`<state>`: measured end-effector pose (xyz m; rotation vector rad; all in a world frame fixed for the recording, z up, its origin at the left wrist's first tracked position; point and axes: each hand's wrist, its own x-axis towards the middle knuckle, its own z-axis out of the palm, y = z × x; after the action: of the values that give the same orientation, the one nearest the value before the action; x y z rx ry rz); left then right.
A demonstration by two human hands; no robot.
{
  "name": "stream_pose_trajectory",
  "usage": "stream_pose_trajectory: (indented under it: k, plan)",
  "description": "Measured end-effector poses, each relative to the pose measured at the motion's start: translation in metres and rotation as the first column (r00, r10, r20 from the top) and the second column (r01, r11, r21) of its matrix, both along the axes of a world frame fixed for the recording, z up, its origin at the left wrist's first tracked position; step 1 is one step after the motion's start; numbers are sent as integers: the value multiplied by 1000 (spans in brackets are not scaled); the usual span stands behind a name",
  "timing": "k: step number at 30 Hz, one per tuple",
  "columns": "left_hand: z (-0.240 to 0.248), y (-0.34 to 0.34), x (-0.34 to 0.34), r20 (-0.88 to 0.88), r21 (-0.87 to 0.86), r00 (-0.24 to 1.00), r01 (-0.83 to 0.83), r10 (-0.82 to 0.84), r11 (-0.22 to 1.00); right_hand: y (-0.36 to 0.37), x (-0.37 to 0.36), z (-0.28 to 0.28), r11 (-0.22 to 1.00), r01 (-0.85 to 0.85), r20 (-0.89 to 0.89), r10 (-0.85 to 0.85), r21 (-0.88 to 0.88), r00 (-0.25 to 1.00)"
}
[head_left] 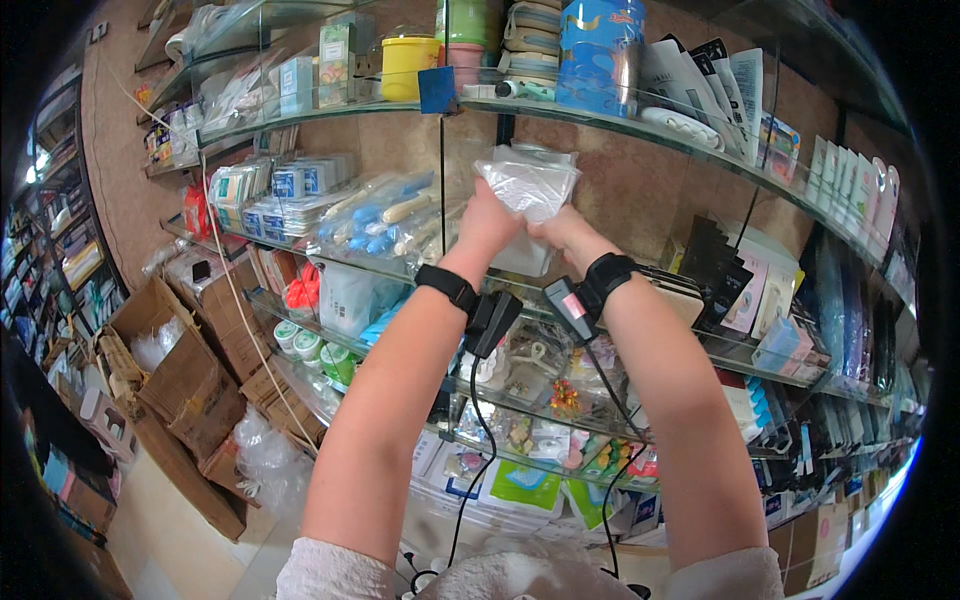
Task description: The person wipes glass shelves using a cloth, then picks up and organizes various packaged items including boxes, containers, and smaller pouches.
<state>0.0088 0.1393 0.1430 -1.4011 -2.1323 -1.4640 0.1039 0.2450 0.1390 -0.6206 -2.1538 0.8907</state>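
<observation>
Both of my arms reach forward to the middle glass shelf. A stack of flat white packets in clear, shiny plastic (532, 188) is held at its near edge between my hands. My left hand (487, 225) grips the stack's left side, fingers mostly hidden behind it. On the near right corner, my right hand (572, 236) is closed, its fingertips partly out of sight. Just below the hands, another pale flat packet (524, 256) shows on the shelf. What the packets contain cannot be made out. Black straps with small cabled devices circle both wrists.
Bagged blue and cream items (385, 215) lie left of my hands. Black boxes (712, 262) stand to the right. A glass shelf above bears a yellow tub (408, 68) and a blue canister (600, 55). Cardboard boxes (190, 400) and a clear plastic bag (268, 455) are at the lower left.
</observation>
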Motion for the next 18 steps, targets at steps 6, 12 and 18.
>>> stream_pose_trajectory:
  k: [6, 12, 18]
  plan:
    - [-2, -13, 23, 17, -27, 997, 77, -76, 997, 30, -18, 7, 924, 383, -119, -380, 3, 917]
    - [-36, 2, -14, -164, 22, 983, 86, -82, 996, -15, 2, 39, 823, 285, 307, -470, 491, 828]
    - [-27, -36, 30, -332, -274, 943, -104, 7, 956, -46, 39, 60, 980, 109, 582, -185, 164, 792]
